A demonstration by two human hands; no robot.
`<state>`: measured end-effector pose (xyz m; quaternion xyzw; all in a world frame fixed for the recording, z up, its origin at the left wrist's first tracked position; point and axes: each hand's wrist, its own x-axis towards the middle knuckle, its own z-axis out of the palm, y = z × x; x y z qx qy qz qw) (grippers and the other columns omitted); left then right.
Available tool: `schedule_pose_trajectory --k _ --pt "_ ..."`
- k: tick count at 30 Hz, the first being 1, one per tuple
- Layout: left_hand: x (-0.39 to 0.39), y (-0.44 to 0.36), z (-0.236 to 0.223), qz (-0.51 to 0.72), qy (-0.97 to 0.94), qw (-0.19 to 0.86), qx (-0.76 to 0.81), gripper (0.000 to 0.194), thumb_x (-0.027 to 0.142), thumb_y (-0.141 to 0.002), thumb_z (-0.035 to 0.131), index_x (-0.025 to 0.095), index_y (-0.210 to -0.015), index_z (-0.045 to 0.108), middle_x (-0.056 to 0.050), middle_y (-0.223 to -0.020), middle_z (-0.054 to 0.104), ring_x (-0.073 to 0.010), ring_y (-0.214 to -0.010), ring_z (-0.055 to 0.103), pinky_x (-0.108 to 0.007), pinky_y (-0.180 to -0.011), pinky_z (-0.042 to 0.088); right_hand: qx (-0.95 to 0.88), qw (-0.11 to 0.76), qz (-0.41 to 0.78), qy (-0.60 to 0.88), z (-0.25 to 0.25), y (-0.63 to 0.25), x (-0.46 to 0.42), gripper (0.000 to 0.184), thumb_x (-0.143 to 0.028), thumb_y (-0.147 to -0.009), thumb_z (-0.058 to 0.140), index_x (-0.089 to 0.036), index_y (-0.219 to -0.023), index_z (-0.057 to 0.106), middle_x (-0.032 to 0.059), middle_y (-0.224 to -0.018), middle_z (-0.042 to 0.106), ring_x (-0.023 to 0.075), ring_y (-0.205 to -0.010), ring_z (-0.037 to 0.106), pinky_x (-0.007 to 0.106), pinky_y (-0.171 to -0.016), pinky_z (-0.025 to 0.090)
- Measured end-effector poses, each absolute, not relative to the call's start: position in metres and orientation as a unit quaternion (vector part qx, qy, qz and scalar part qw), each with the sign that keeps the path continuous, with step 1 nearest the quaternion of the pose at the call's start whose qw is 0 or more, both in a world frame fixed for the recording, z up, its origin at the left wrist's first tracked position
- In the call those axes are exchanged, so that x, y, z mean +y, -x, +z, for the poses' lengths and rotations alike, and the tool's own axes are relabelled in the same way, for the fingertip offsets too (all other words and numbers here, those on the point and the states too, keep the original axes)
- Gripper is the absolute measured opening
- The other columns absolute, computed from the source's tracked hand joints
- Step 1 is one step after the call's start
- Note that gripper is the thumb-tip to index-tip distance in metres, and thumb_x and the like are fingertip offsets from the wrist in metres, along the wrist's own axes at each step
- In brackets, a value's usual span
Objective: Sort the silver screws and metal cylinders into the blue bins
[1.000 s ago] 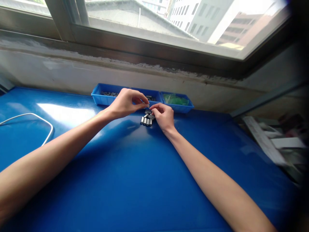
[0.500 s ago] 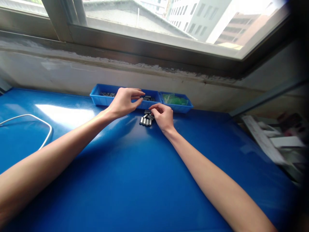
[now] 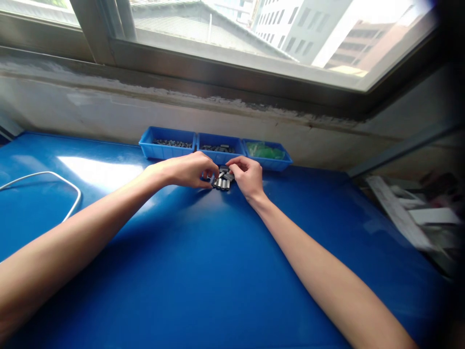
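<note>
A small pile of short silvery metal pieces (image 3: 223, 184) with dark ends lies on the blue table. Several pieces stand side by side in a row at its front, and others lie loosely behind. My left hand (image 3: 194, 169) is at the pile's left end, with thumb and fingers curved and apart around the end of the row. Beside the pile's right edge, my right hand (image 3: 249, 177) is closed in a pinch. Whatever its fingertips hold is too small to make out.
Behind my hands stand three blue bins: a left bin (image 3: 165, 151) with small dark parts, a middle bin (image 3: 214, 156) with metal pieces, and a right bin (image 3: 279, 165) with green plastic. A white cable (image 3: 54, 174) lies on the table (image 3: 203, 271) at left.
My left hand moved from above the pile with a small piece, to the middle bin with fingers apart, then down to the pile's left end. My right hand kept its pinch in place.
</note>
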<state>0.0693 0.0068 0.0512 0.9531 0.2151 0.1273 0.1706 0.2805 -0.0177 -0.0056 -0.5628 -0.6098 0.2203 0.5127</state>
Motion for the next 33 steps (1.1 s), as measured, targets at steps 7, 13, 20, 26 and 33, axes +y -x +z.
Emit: schedule_pose_trajectory --k 7,13,20,26,33 --pt "0.006 -0.073 0.046 0.160 -0.950 0.170 0.208 0.012 0.015 -0.081 0.066 0.016 -0.091 0.074 -0.003 -0.083 0.073 -0.0134 -0.075 0.066 -0.020 -0.068 0.046 -0.608 0.508 0.224 0.568 -0.002 -0.280 -0.020 0.017 -0.028 -0.075 0.059 -0.020 -0.074 0.074 0.0006 -0.063 0.068 0.0174 -0.062 0.064 0.027 -0.062 0.047" --pt "0.006 -0.074 0.039 0.191 -0.940 0.195 0.205 0.013 0.017 -0.079 0.066 0.015 -0.091 0.072 -0.004 -0.083 0.073 -0.0132 -0.074 0.066 -0.020 -0.068 0.048 -0.609 0.509 0.223 0.565 -0.003 -0.280 -0.020 0.016 -0.026 -0.074 0.059 -0.019 -0.074 0.074 0.0004 -0.063 0.068 0.0170 -0.060 0.062 0.027 -0.060 0.046" --pt "0.011 -0.072 0.035 0.181 -0.936 0.185 0.237 0.022 0.022 -0.078 0.072 0.014 -0.098 0.077 -0.004 -0.082 0.068 -0.0125 -0.069 0.063 -0.020 -0.066 0.047 -0.608 0.514 0.225 0.561 -0.003 -0.280 -0.020 0.016 -0.026 -0.074 0.060 -0.019 -0.073 0.074 0.0005 -0.063 0.067 0.0169 -0.060 0.063 0.027 -0.061 0.046" --pt "0.017 -0.067 0.035 0.133 -0.950 0.164 0.232 0.015 0.029 -0.089 0.068 0.015 -0.087 0.074 -0.004 -0.080 0.065 -0.0117 -0.067 0.058 -0.021 -0.062 0.041 -0.609 0.511 0.225 0.564 -0.004 -0.280 -0.019 0.016 -0.026 -0.074 0.060 -0.019 -0.073 0.074 0.0007 -0.064 0.068 0.0174 -0.061 0.063 0.027 -0.061 0.047" --pt "0.014 -0.068 0.042 0.162 -0.931 0.211 0.249 0.020 0.034 -0.093 0.066 0.014 -0.092 0.069 -0.003 -0.082 0.070 -0.0118 -0.070 0.062 -0.020 -0.065 0.043 -0.606 0.512 0.230 0.564 -0.003 -0.280 -0.020 0.016 -0.026 -0.074 0.059 -0.019 -0.073 0.074 0.0006 -0.062 0.067 0.0174 -0.060 0.063 0.027 -0.060 0.046"
